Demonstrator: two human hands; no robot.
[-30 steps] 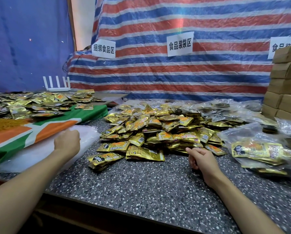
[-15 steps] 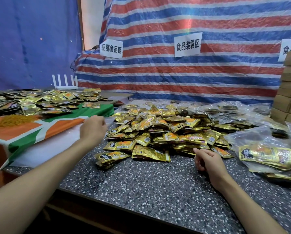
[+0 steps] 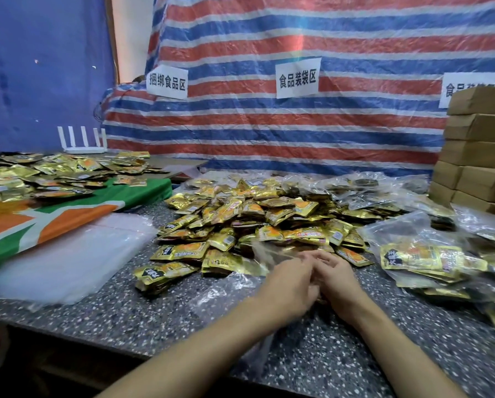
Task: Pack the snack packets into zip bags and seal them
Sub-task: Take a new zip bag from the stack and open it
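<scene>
A: Where does the head view look from?

B: From the person's own head, forward and down over the near edge of the table. Both forearms run up from the bottom of the frame.

A: How near is it?

B: Close. The left hand and right hand meet on a zip bag low in the middle, with the pile of snack packets just beyond.

A: And facing?

B: Squarely at the striped tarp. The wide lens reaches the cardboard boxes at the right edge.
</scene>
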